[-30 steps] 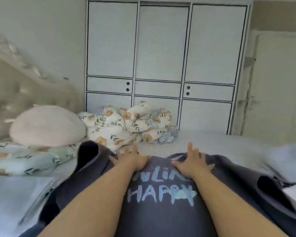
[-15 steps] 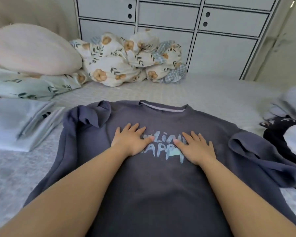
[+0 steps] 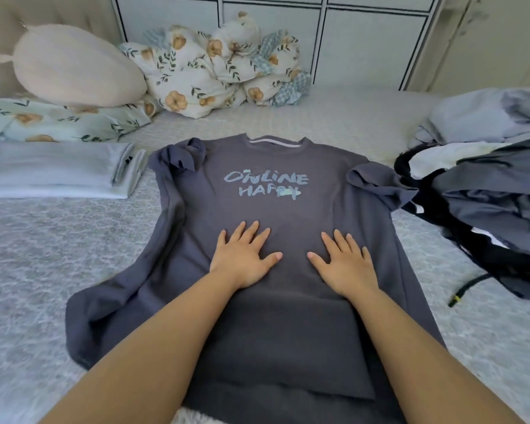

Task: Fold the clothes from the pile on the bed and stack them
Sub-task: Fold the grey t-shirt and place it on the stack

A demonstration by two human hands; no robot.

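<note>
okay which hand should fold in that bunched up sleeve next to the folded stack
Left, probably. The bunched sleeve lies on the left hand's side; the right hand would have to cross the shirt.

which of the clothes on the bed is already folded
The pale blue garment at left, lying flat with squared, layered edges. The grey T-shirt is spread open, and the pile at right is crumpled.

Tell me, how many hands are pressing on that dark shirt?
2. The left hand lies flat on the shirt below its lettering, left of centre; the right hand lies flat beside it, right of centre. None seems hidden.
</note>
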